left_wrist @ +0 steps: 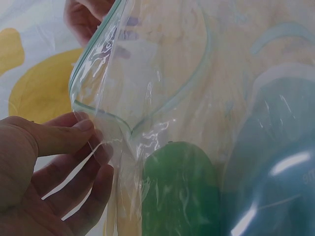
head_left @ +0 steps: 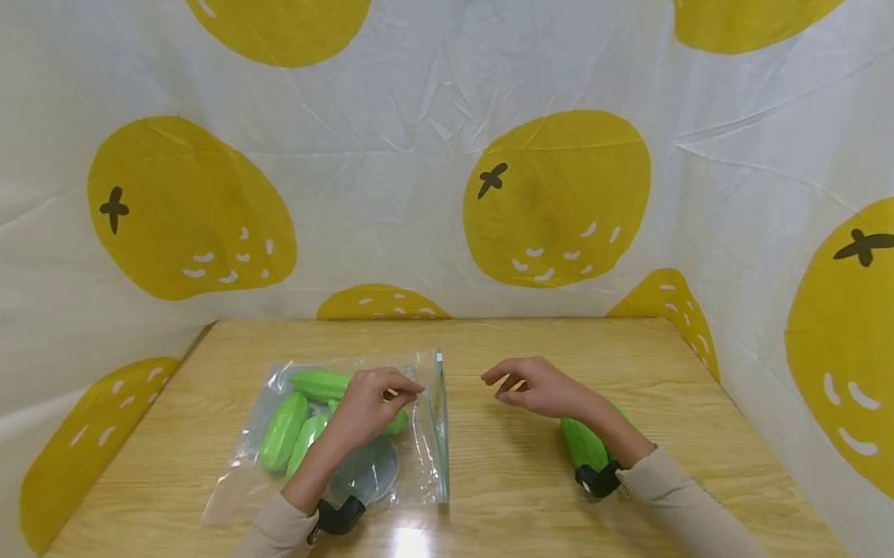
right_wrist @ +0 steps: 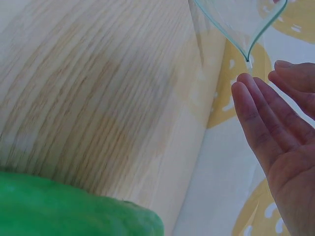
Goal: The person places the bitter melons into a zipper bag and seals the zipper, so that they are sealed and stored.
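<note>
A clear zip bag (head_left: 440, 445) with a pale green seal lies on the table, its mouth toward the right. Inside are several smooth, bright green, cucumber-shaped vegetables (head_left: 285, 432). My left hand (head_left: 370, 405) reaches over the bag and pinches its film by the mouth between thumb and fingers; in the left wrist view the seal (left_wrist: 182, 93) gapes apart. To the right of the mouth, my right hand (head_left: 535, 387) hovers with loosely bent fingers and nothing in them. Another green vegetable (head_left: 582, 443) lies on the table beneath my right wrist, partly covered by the forearm.
The wooden table (head_left: 512, 498) ends at a white curtain (head_left: 390, 210) printed with large yellow fruit, which hangs behind it and along both sides. A pale blue-grey round shape (head_left: 367, 471) shows at the bag's lower part. Black camera straps (head_left: 341, 516) sit on both wrists.
</note>
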A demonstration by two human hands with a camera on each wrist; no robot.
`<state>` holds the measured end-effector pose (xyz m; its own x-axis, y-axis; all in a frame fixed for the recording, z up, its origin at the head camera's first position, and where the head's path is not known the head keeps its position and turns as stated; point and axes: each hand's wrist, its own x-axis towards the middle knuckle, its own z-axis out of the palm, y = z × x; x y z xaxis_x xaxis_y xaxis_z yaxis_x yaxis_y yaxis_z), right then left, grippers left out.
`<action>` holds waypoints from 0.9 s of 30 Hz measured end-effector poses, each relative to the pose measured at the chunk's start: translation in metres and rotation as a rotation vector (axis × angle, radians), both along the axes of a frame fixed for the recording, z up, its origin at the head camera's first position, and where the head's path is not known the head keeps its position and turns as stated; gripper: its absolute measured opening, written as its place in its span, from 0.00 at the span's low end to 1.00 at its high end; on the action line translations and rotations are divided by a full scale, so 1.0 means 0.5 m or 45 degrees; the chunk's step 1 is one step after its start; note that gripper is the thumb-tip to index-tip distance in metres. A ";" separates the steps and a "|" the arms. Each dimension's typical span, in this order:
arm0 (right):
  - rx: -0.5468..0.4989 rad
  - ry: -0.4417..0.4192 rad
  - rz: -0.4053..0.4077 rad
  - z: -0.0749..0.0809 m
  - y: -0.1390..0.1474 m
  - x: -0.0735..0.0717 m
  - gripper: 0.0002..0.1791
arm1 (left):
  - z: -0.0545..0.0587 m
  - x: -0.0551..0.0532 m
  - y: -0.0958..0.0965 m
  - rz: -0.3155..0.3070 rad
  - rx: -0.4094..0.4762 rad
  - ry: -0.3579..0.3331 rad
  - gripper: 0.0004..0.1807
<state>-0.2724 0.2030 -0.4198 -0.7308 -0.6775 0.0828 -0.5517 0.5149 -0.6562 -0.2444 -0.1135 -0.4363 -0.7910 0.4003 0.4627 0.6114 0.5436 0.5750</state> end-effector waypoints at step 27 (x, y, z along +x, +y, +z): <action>0.027 0.025 -0.083 0.006 0.096 0.010 0.18 | -0.003 -0.001 -0.003 0.022 -0.021 -0.031 0.08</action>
<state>-0.2672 0.2508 -0.4168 -0.7717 -0.6305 0.0836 -0.5293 0.5637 -0.6342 -0.2448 -0.1150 -0.4377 -0.8088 0.3935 0.4370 0.5878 0.5636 0.5803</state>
